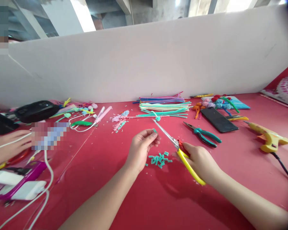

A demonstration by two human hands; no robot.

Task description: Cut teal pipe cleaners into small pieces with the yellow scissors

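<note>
My left hand [144,145] is pinched around a short green pipe cleaner piece [155,130], whose end shows at the fingertips. In my right hand [199,159] is a pair of scissors [190,167] with yellow handles. Their blades point up and away, to the right of my left fingertips and apart from them. Below my hands, a loose pile of cut green pipe cleaner bits [158,159] lies on the red table [144,201]. Past the scissor tips sits a small green coiled piece [157,118] with a pale stem.
Bundled pipe cleaners [164,106] lie by the white partition [144,64]. Teal-handled pliers [204,134], a black phone [218,119] and a yellow glue gun [268,137] are rightward. At left are another person's hand [12,143], a purple power strip [24,182] and white cables [49,172].
</note>
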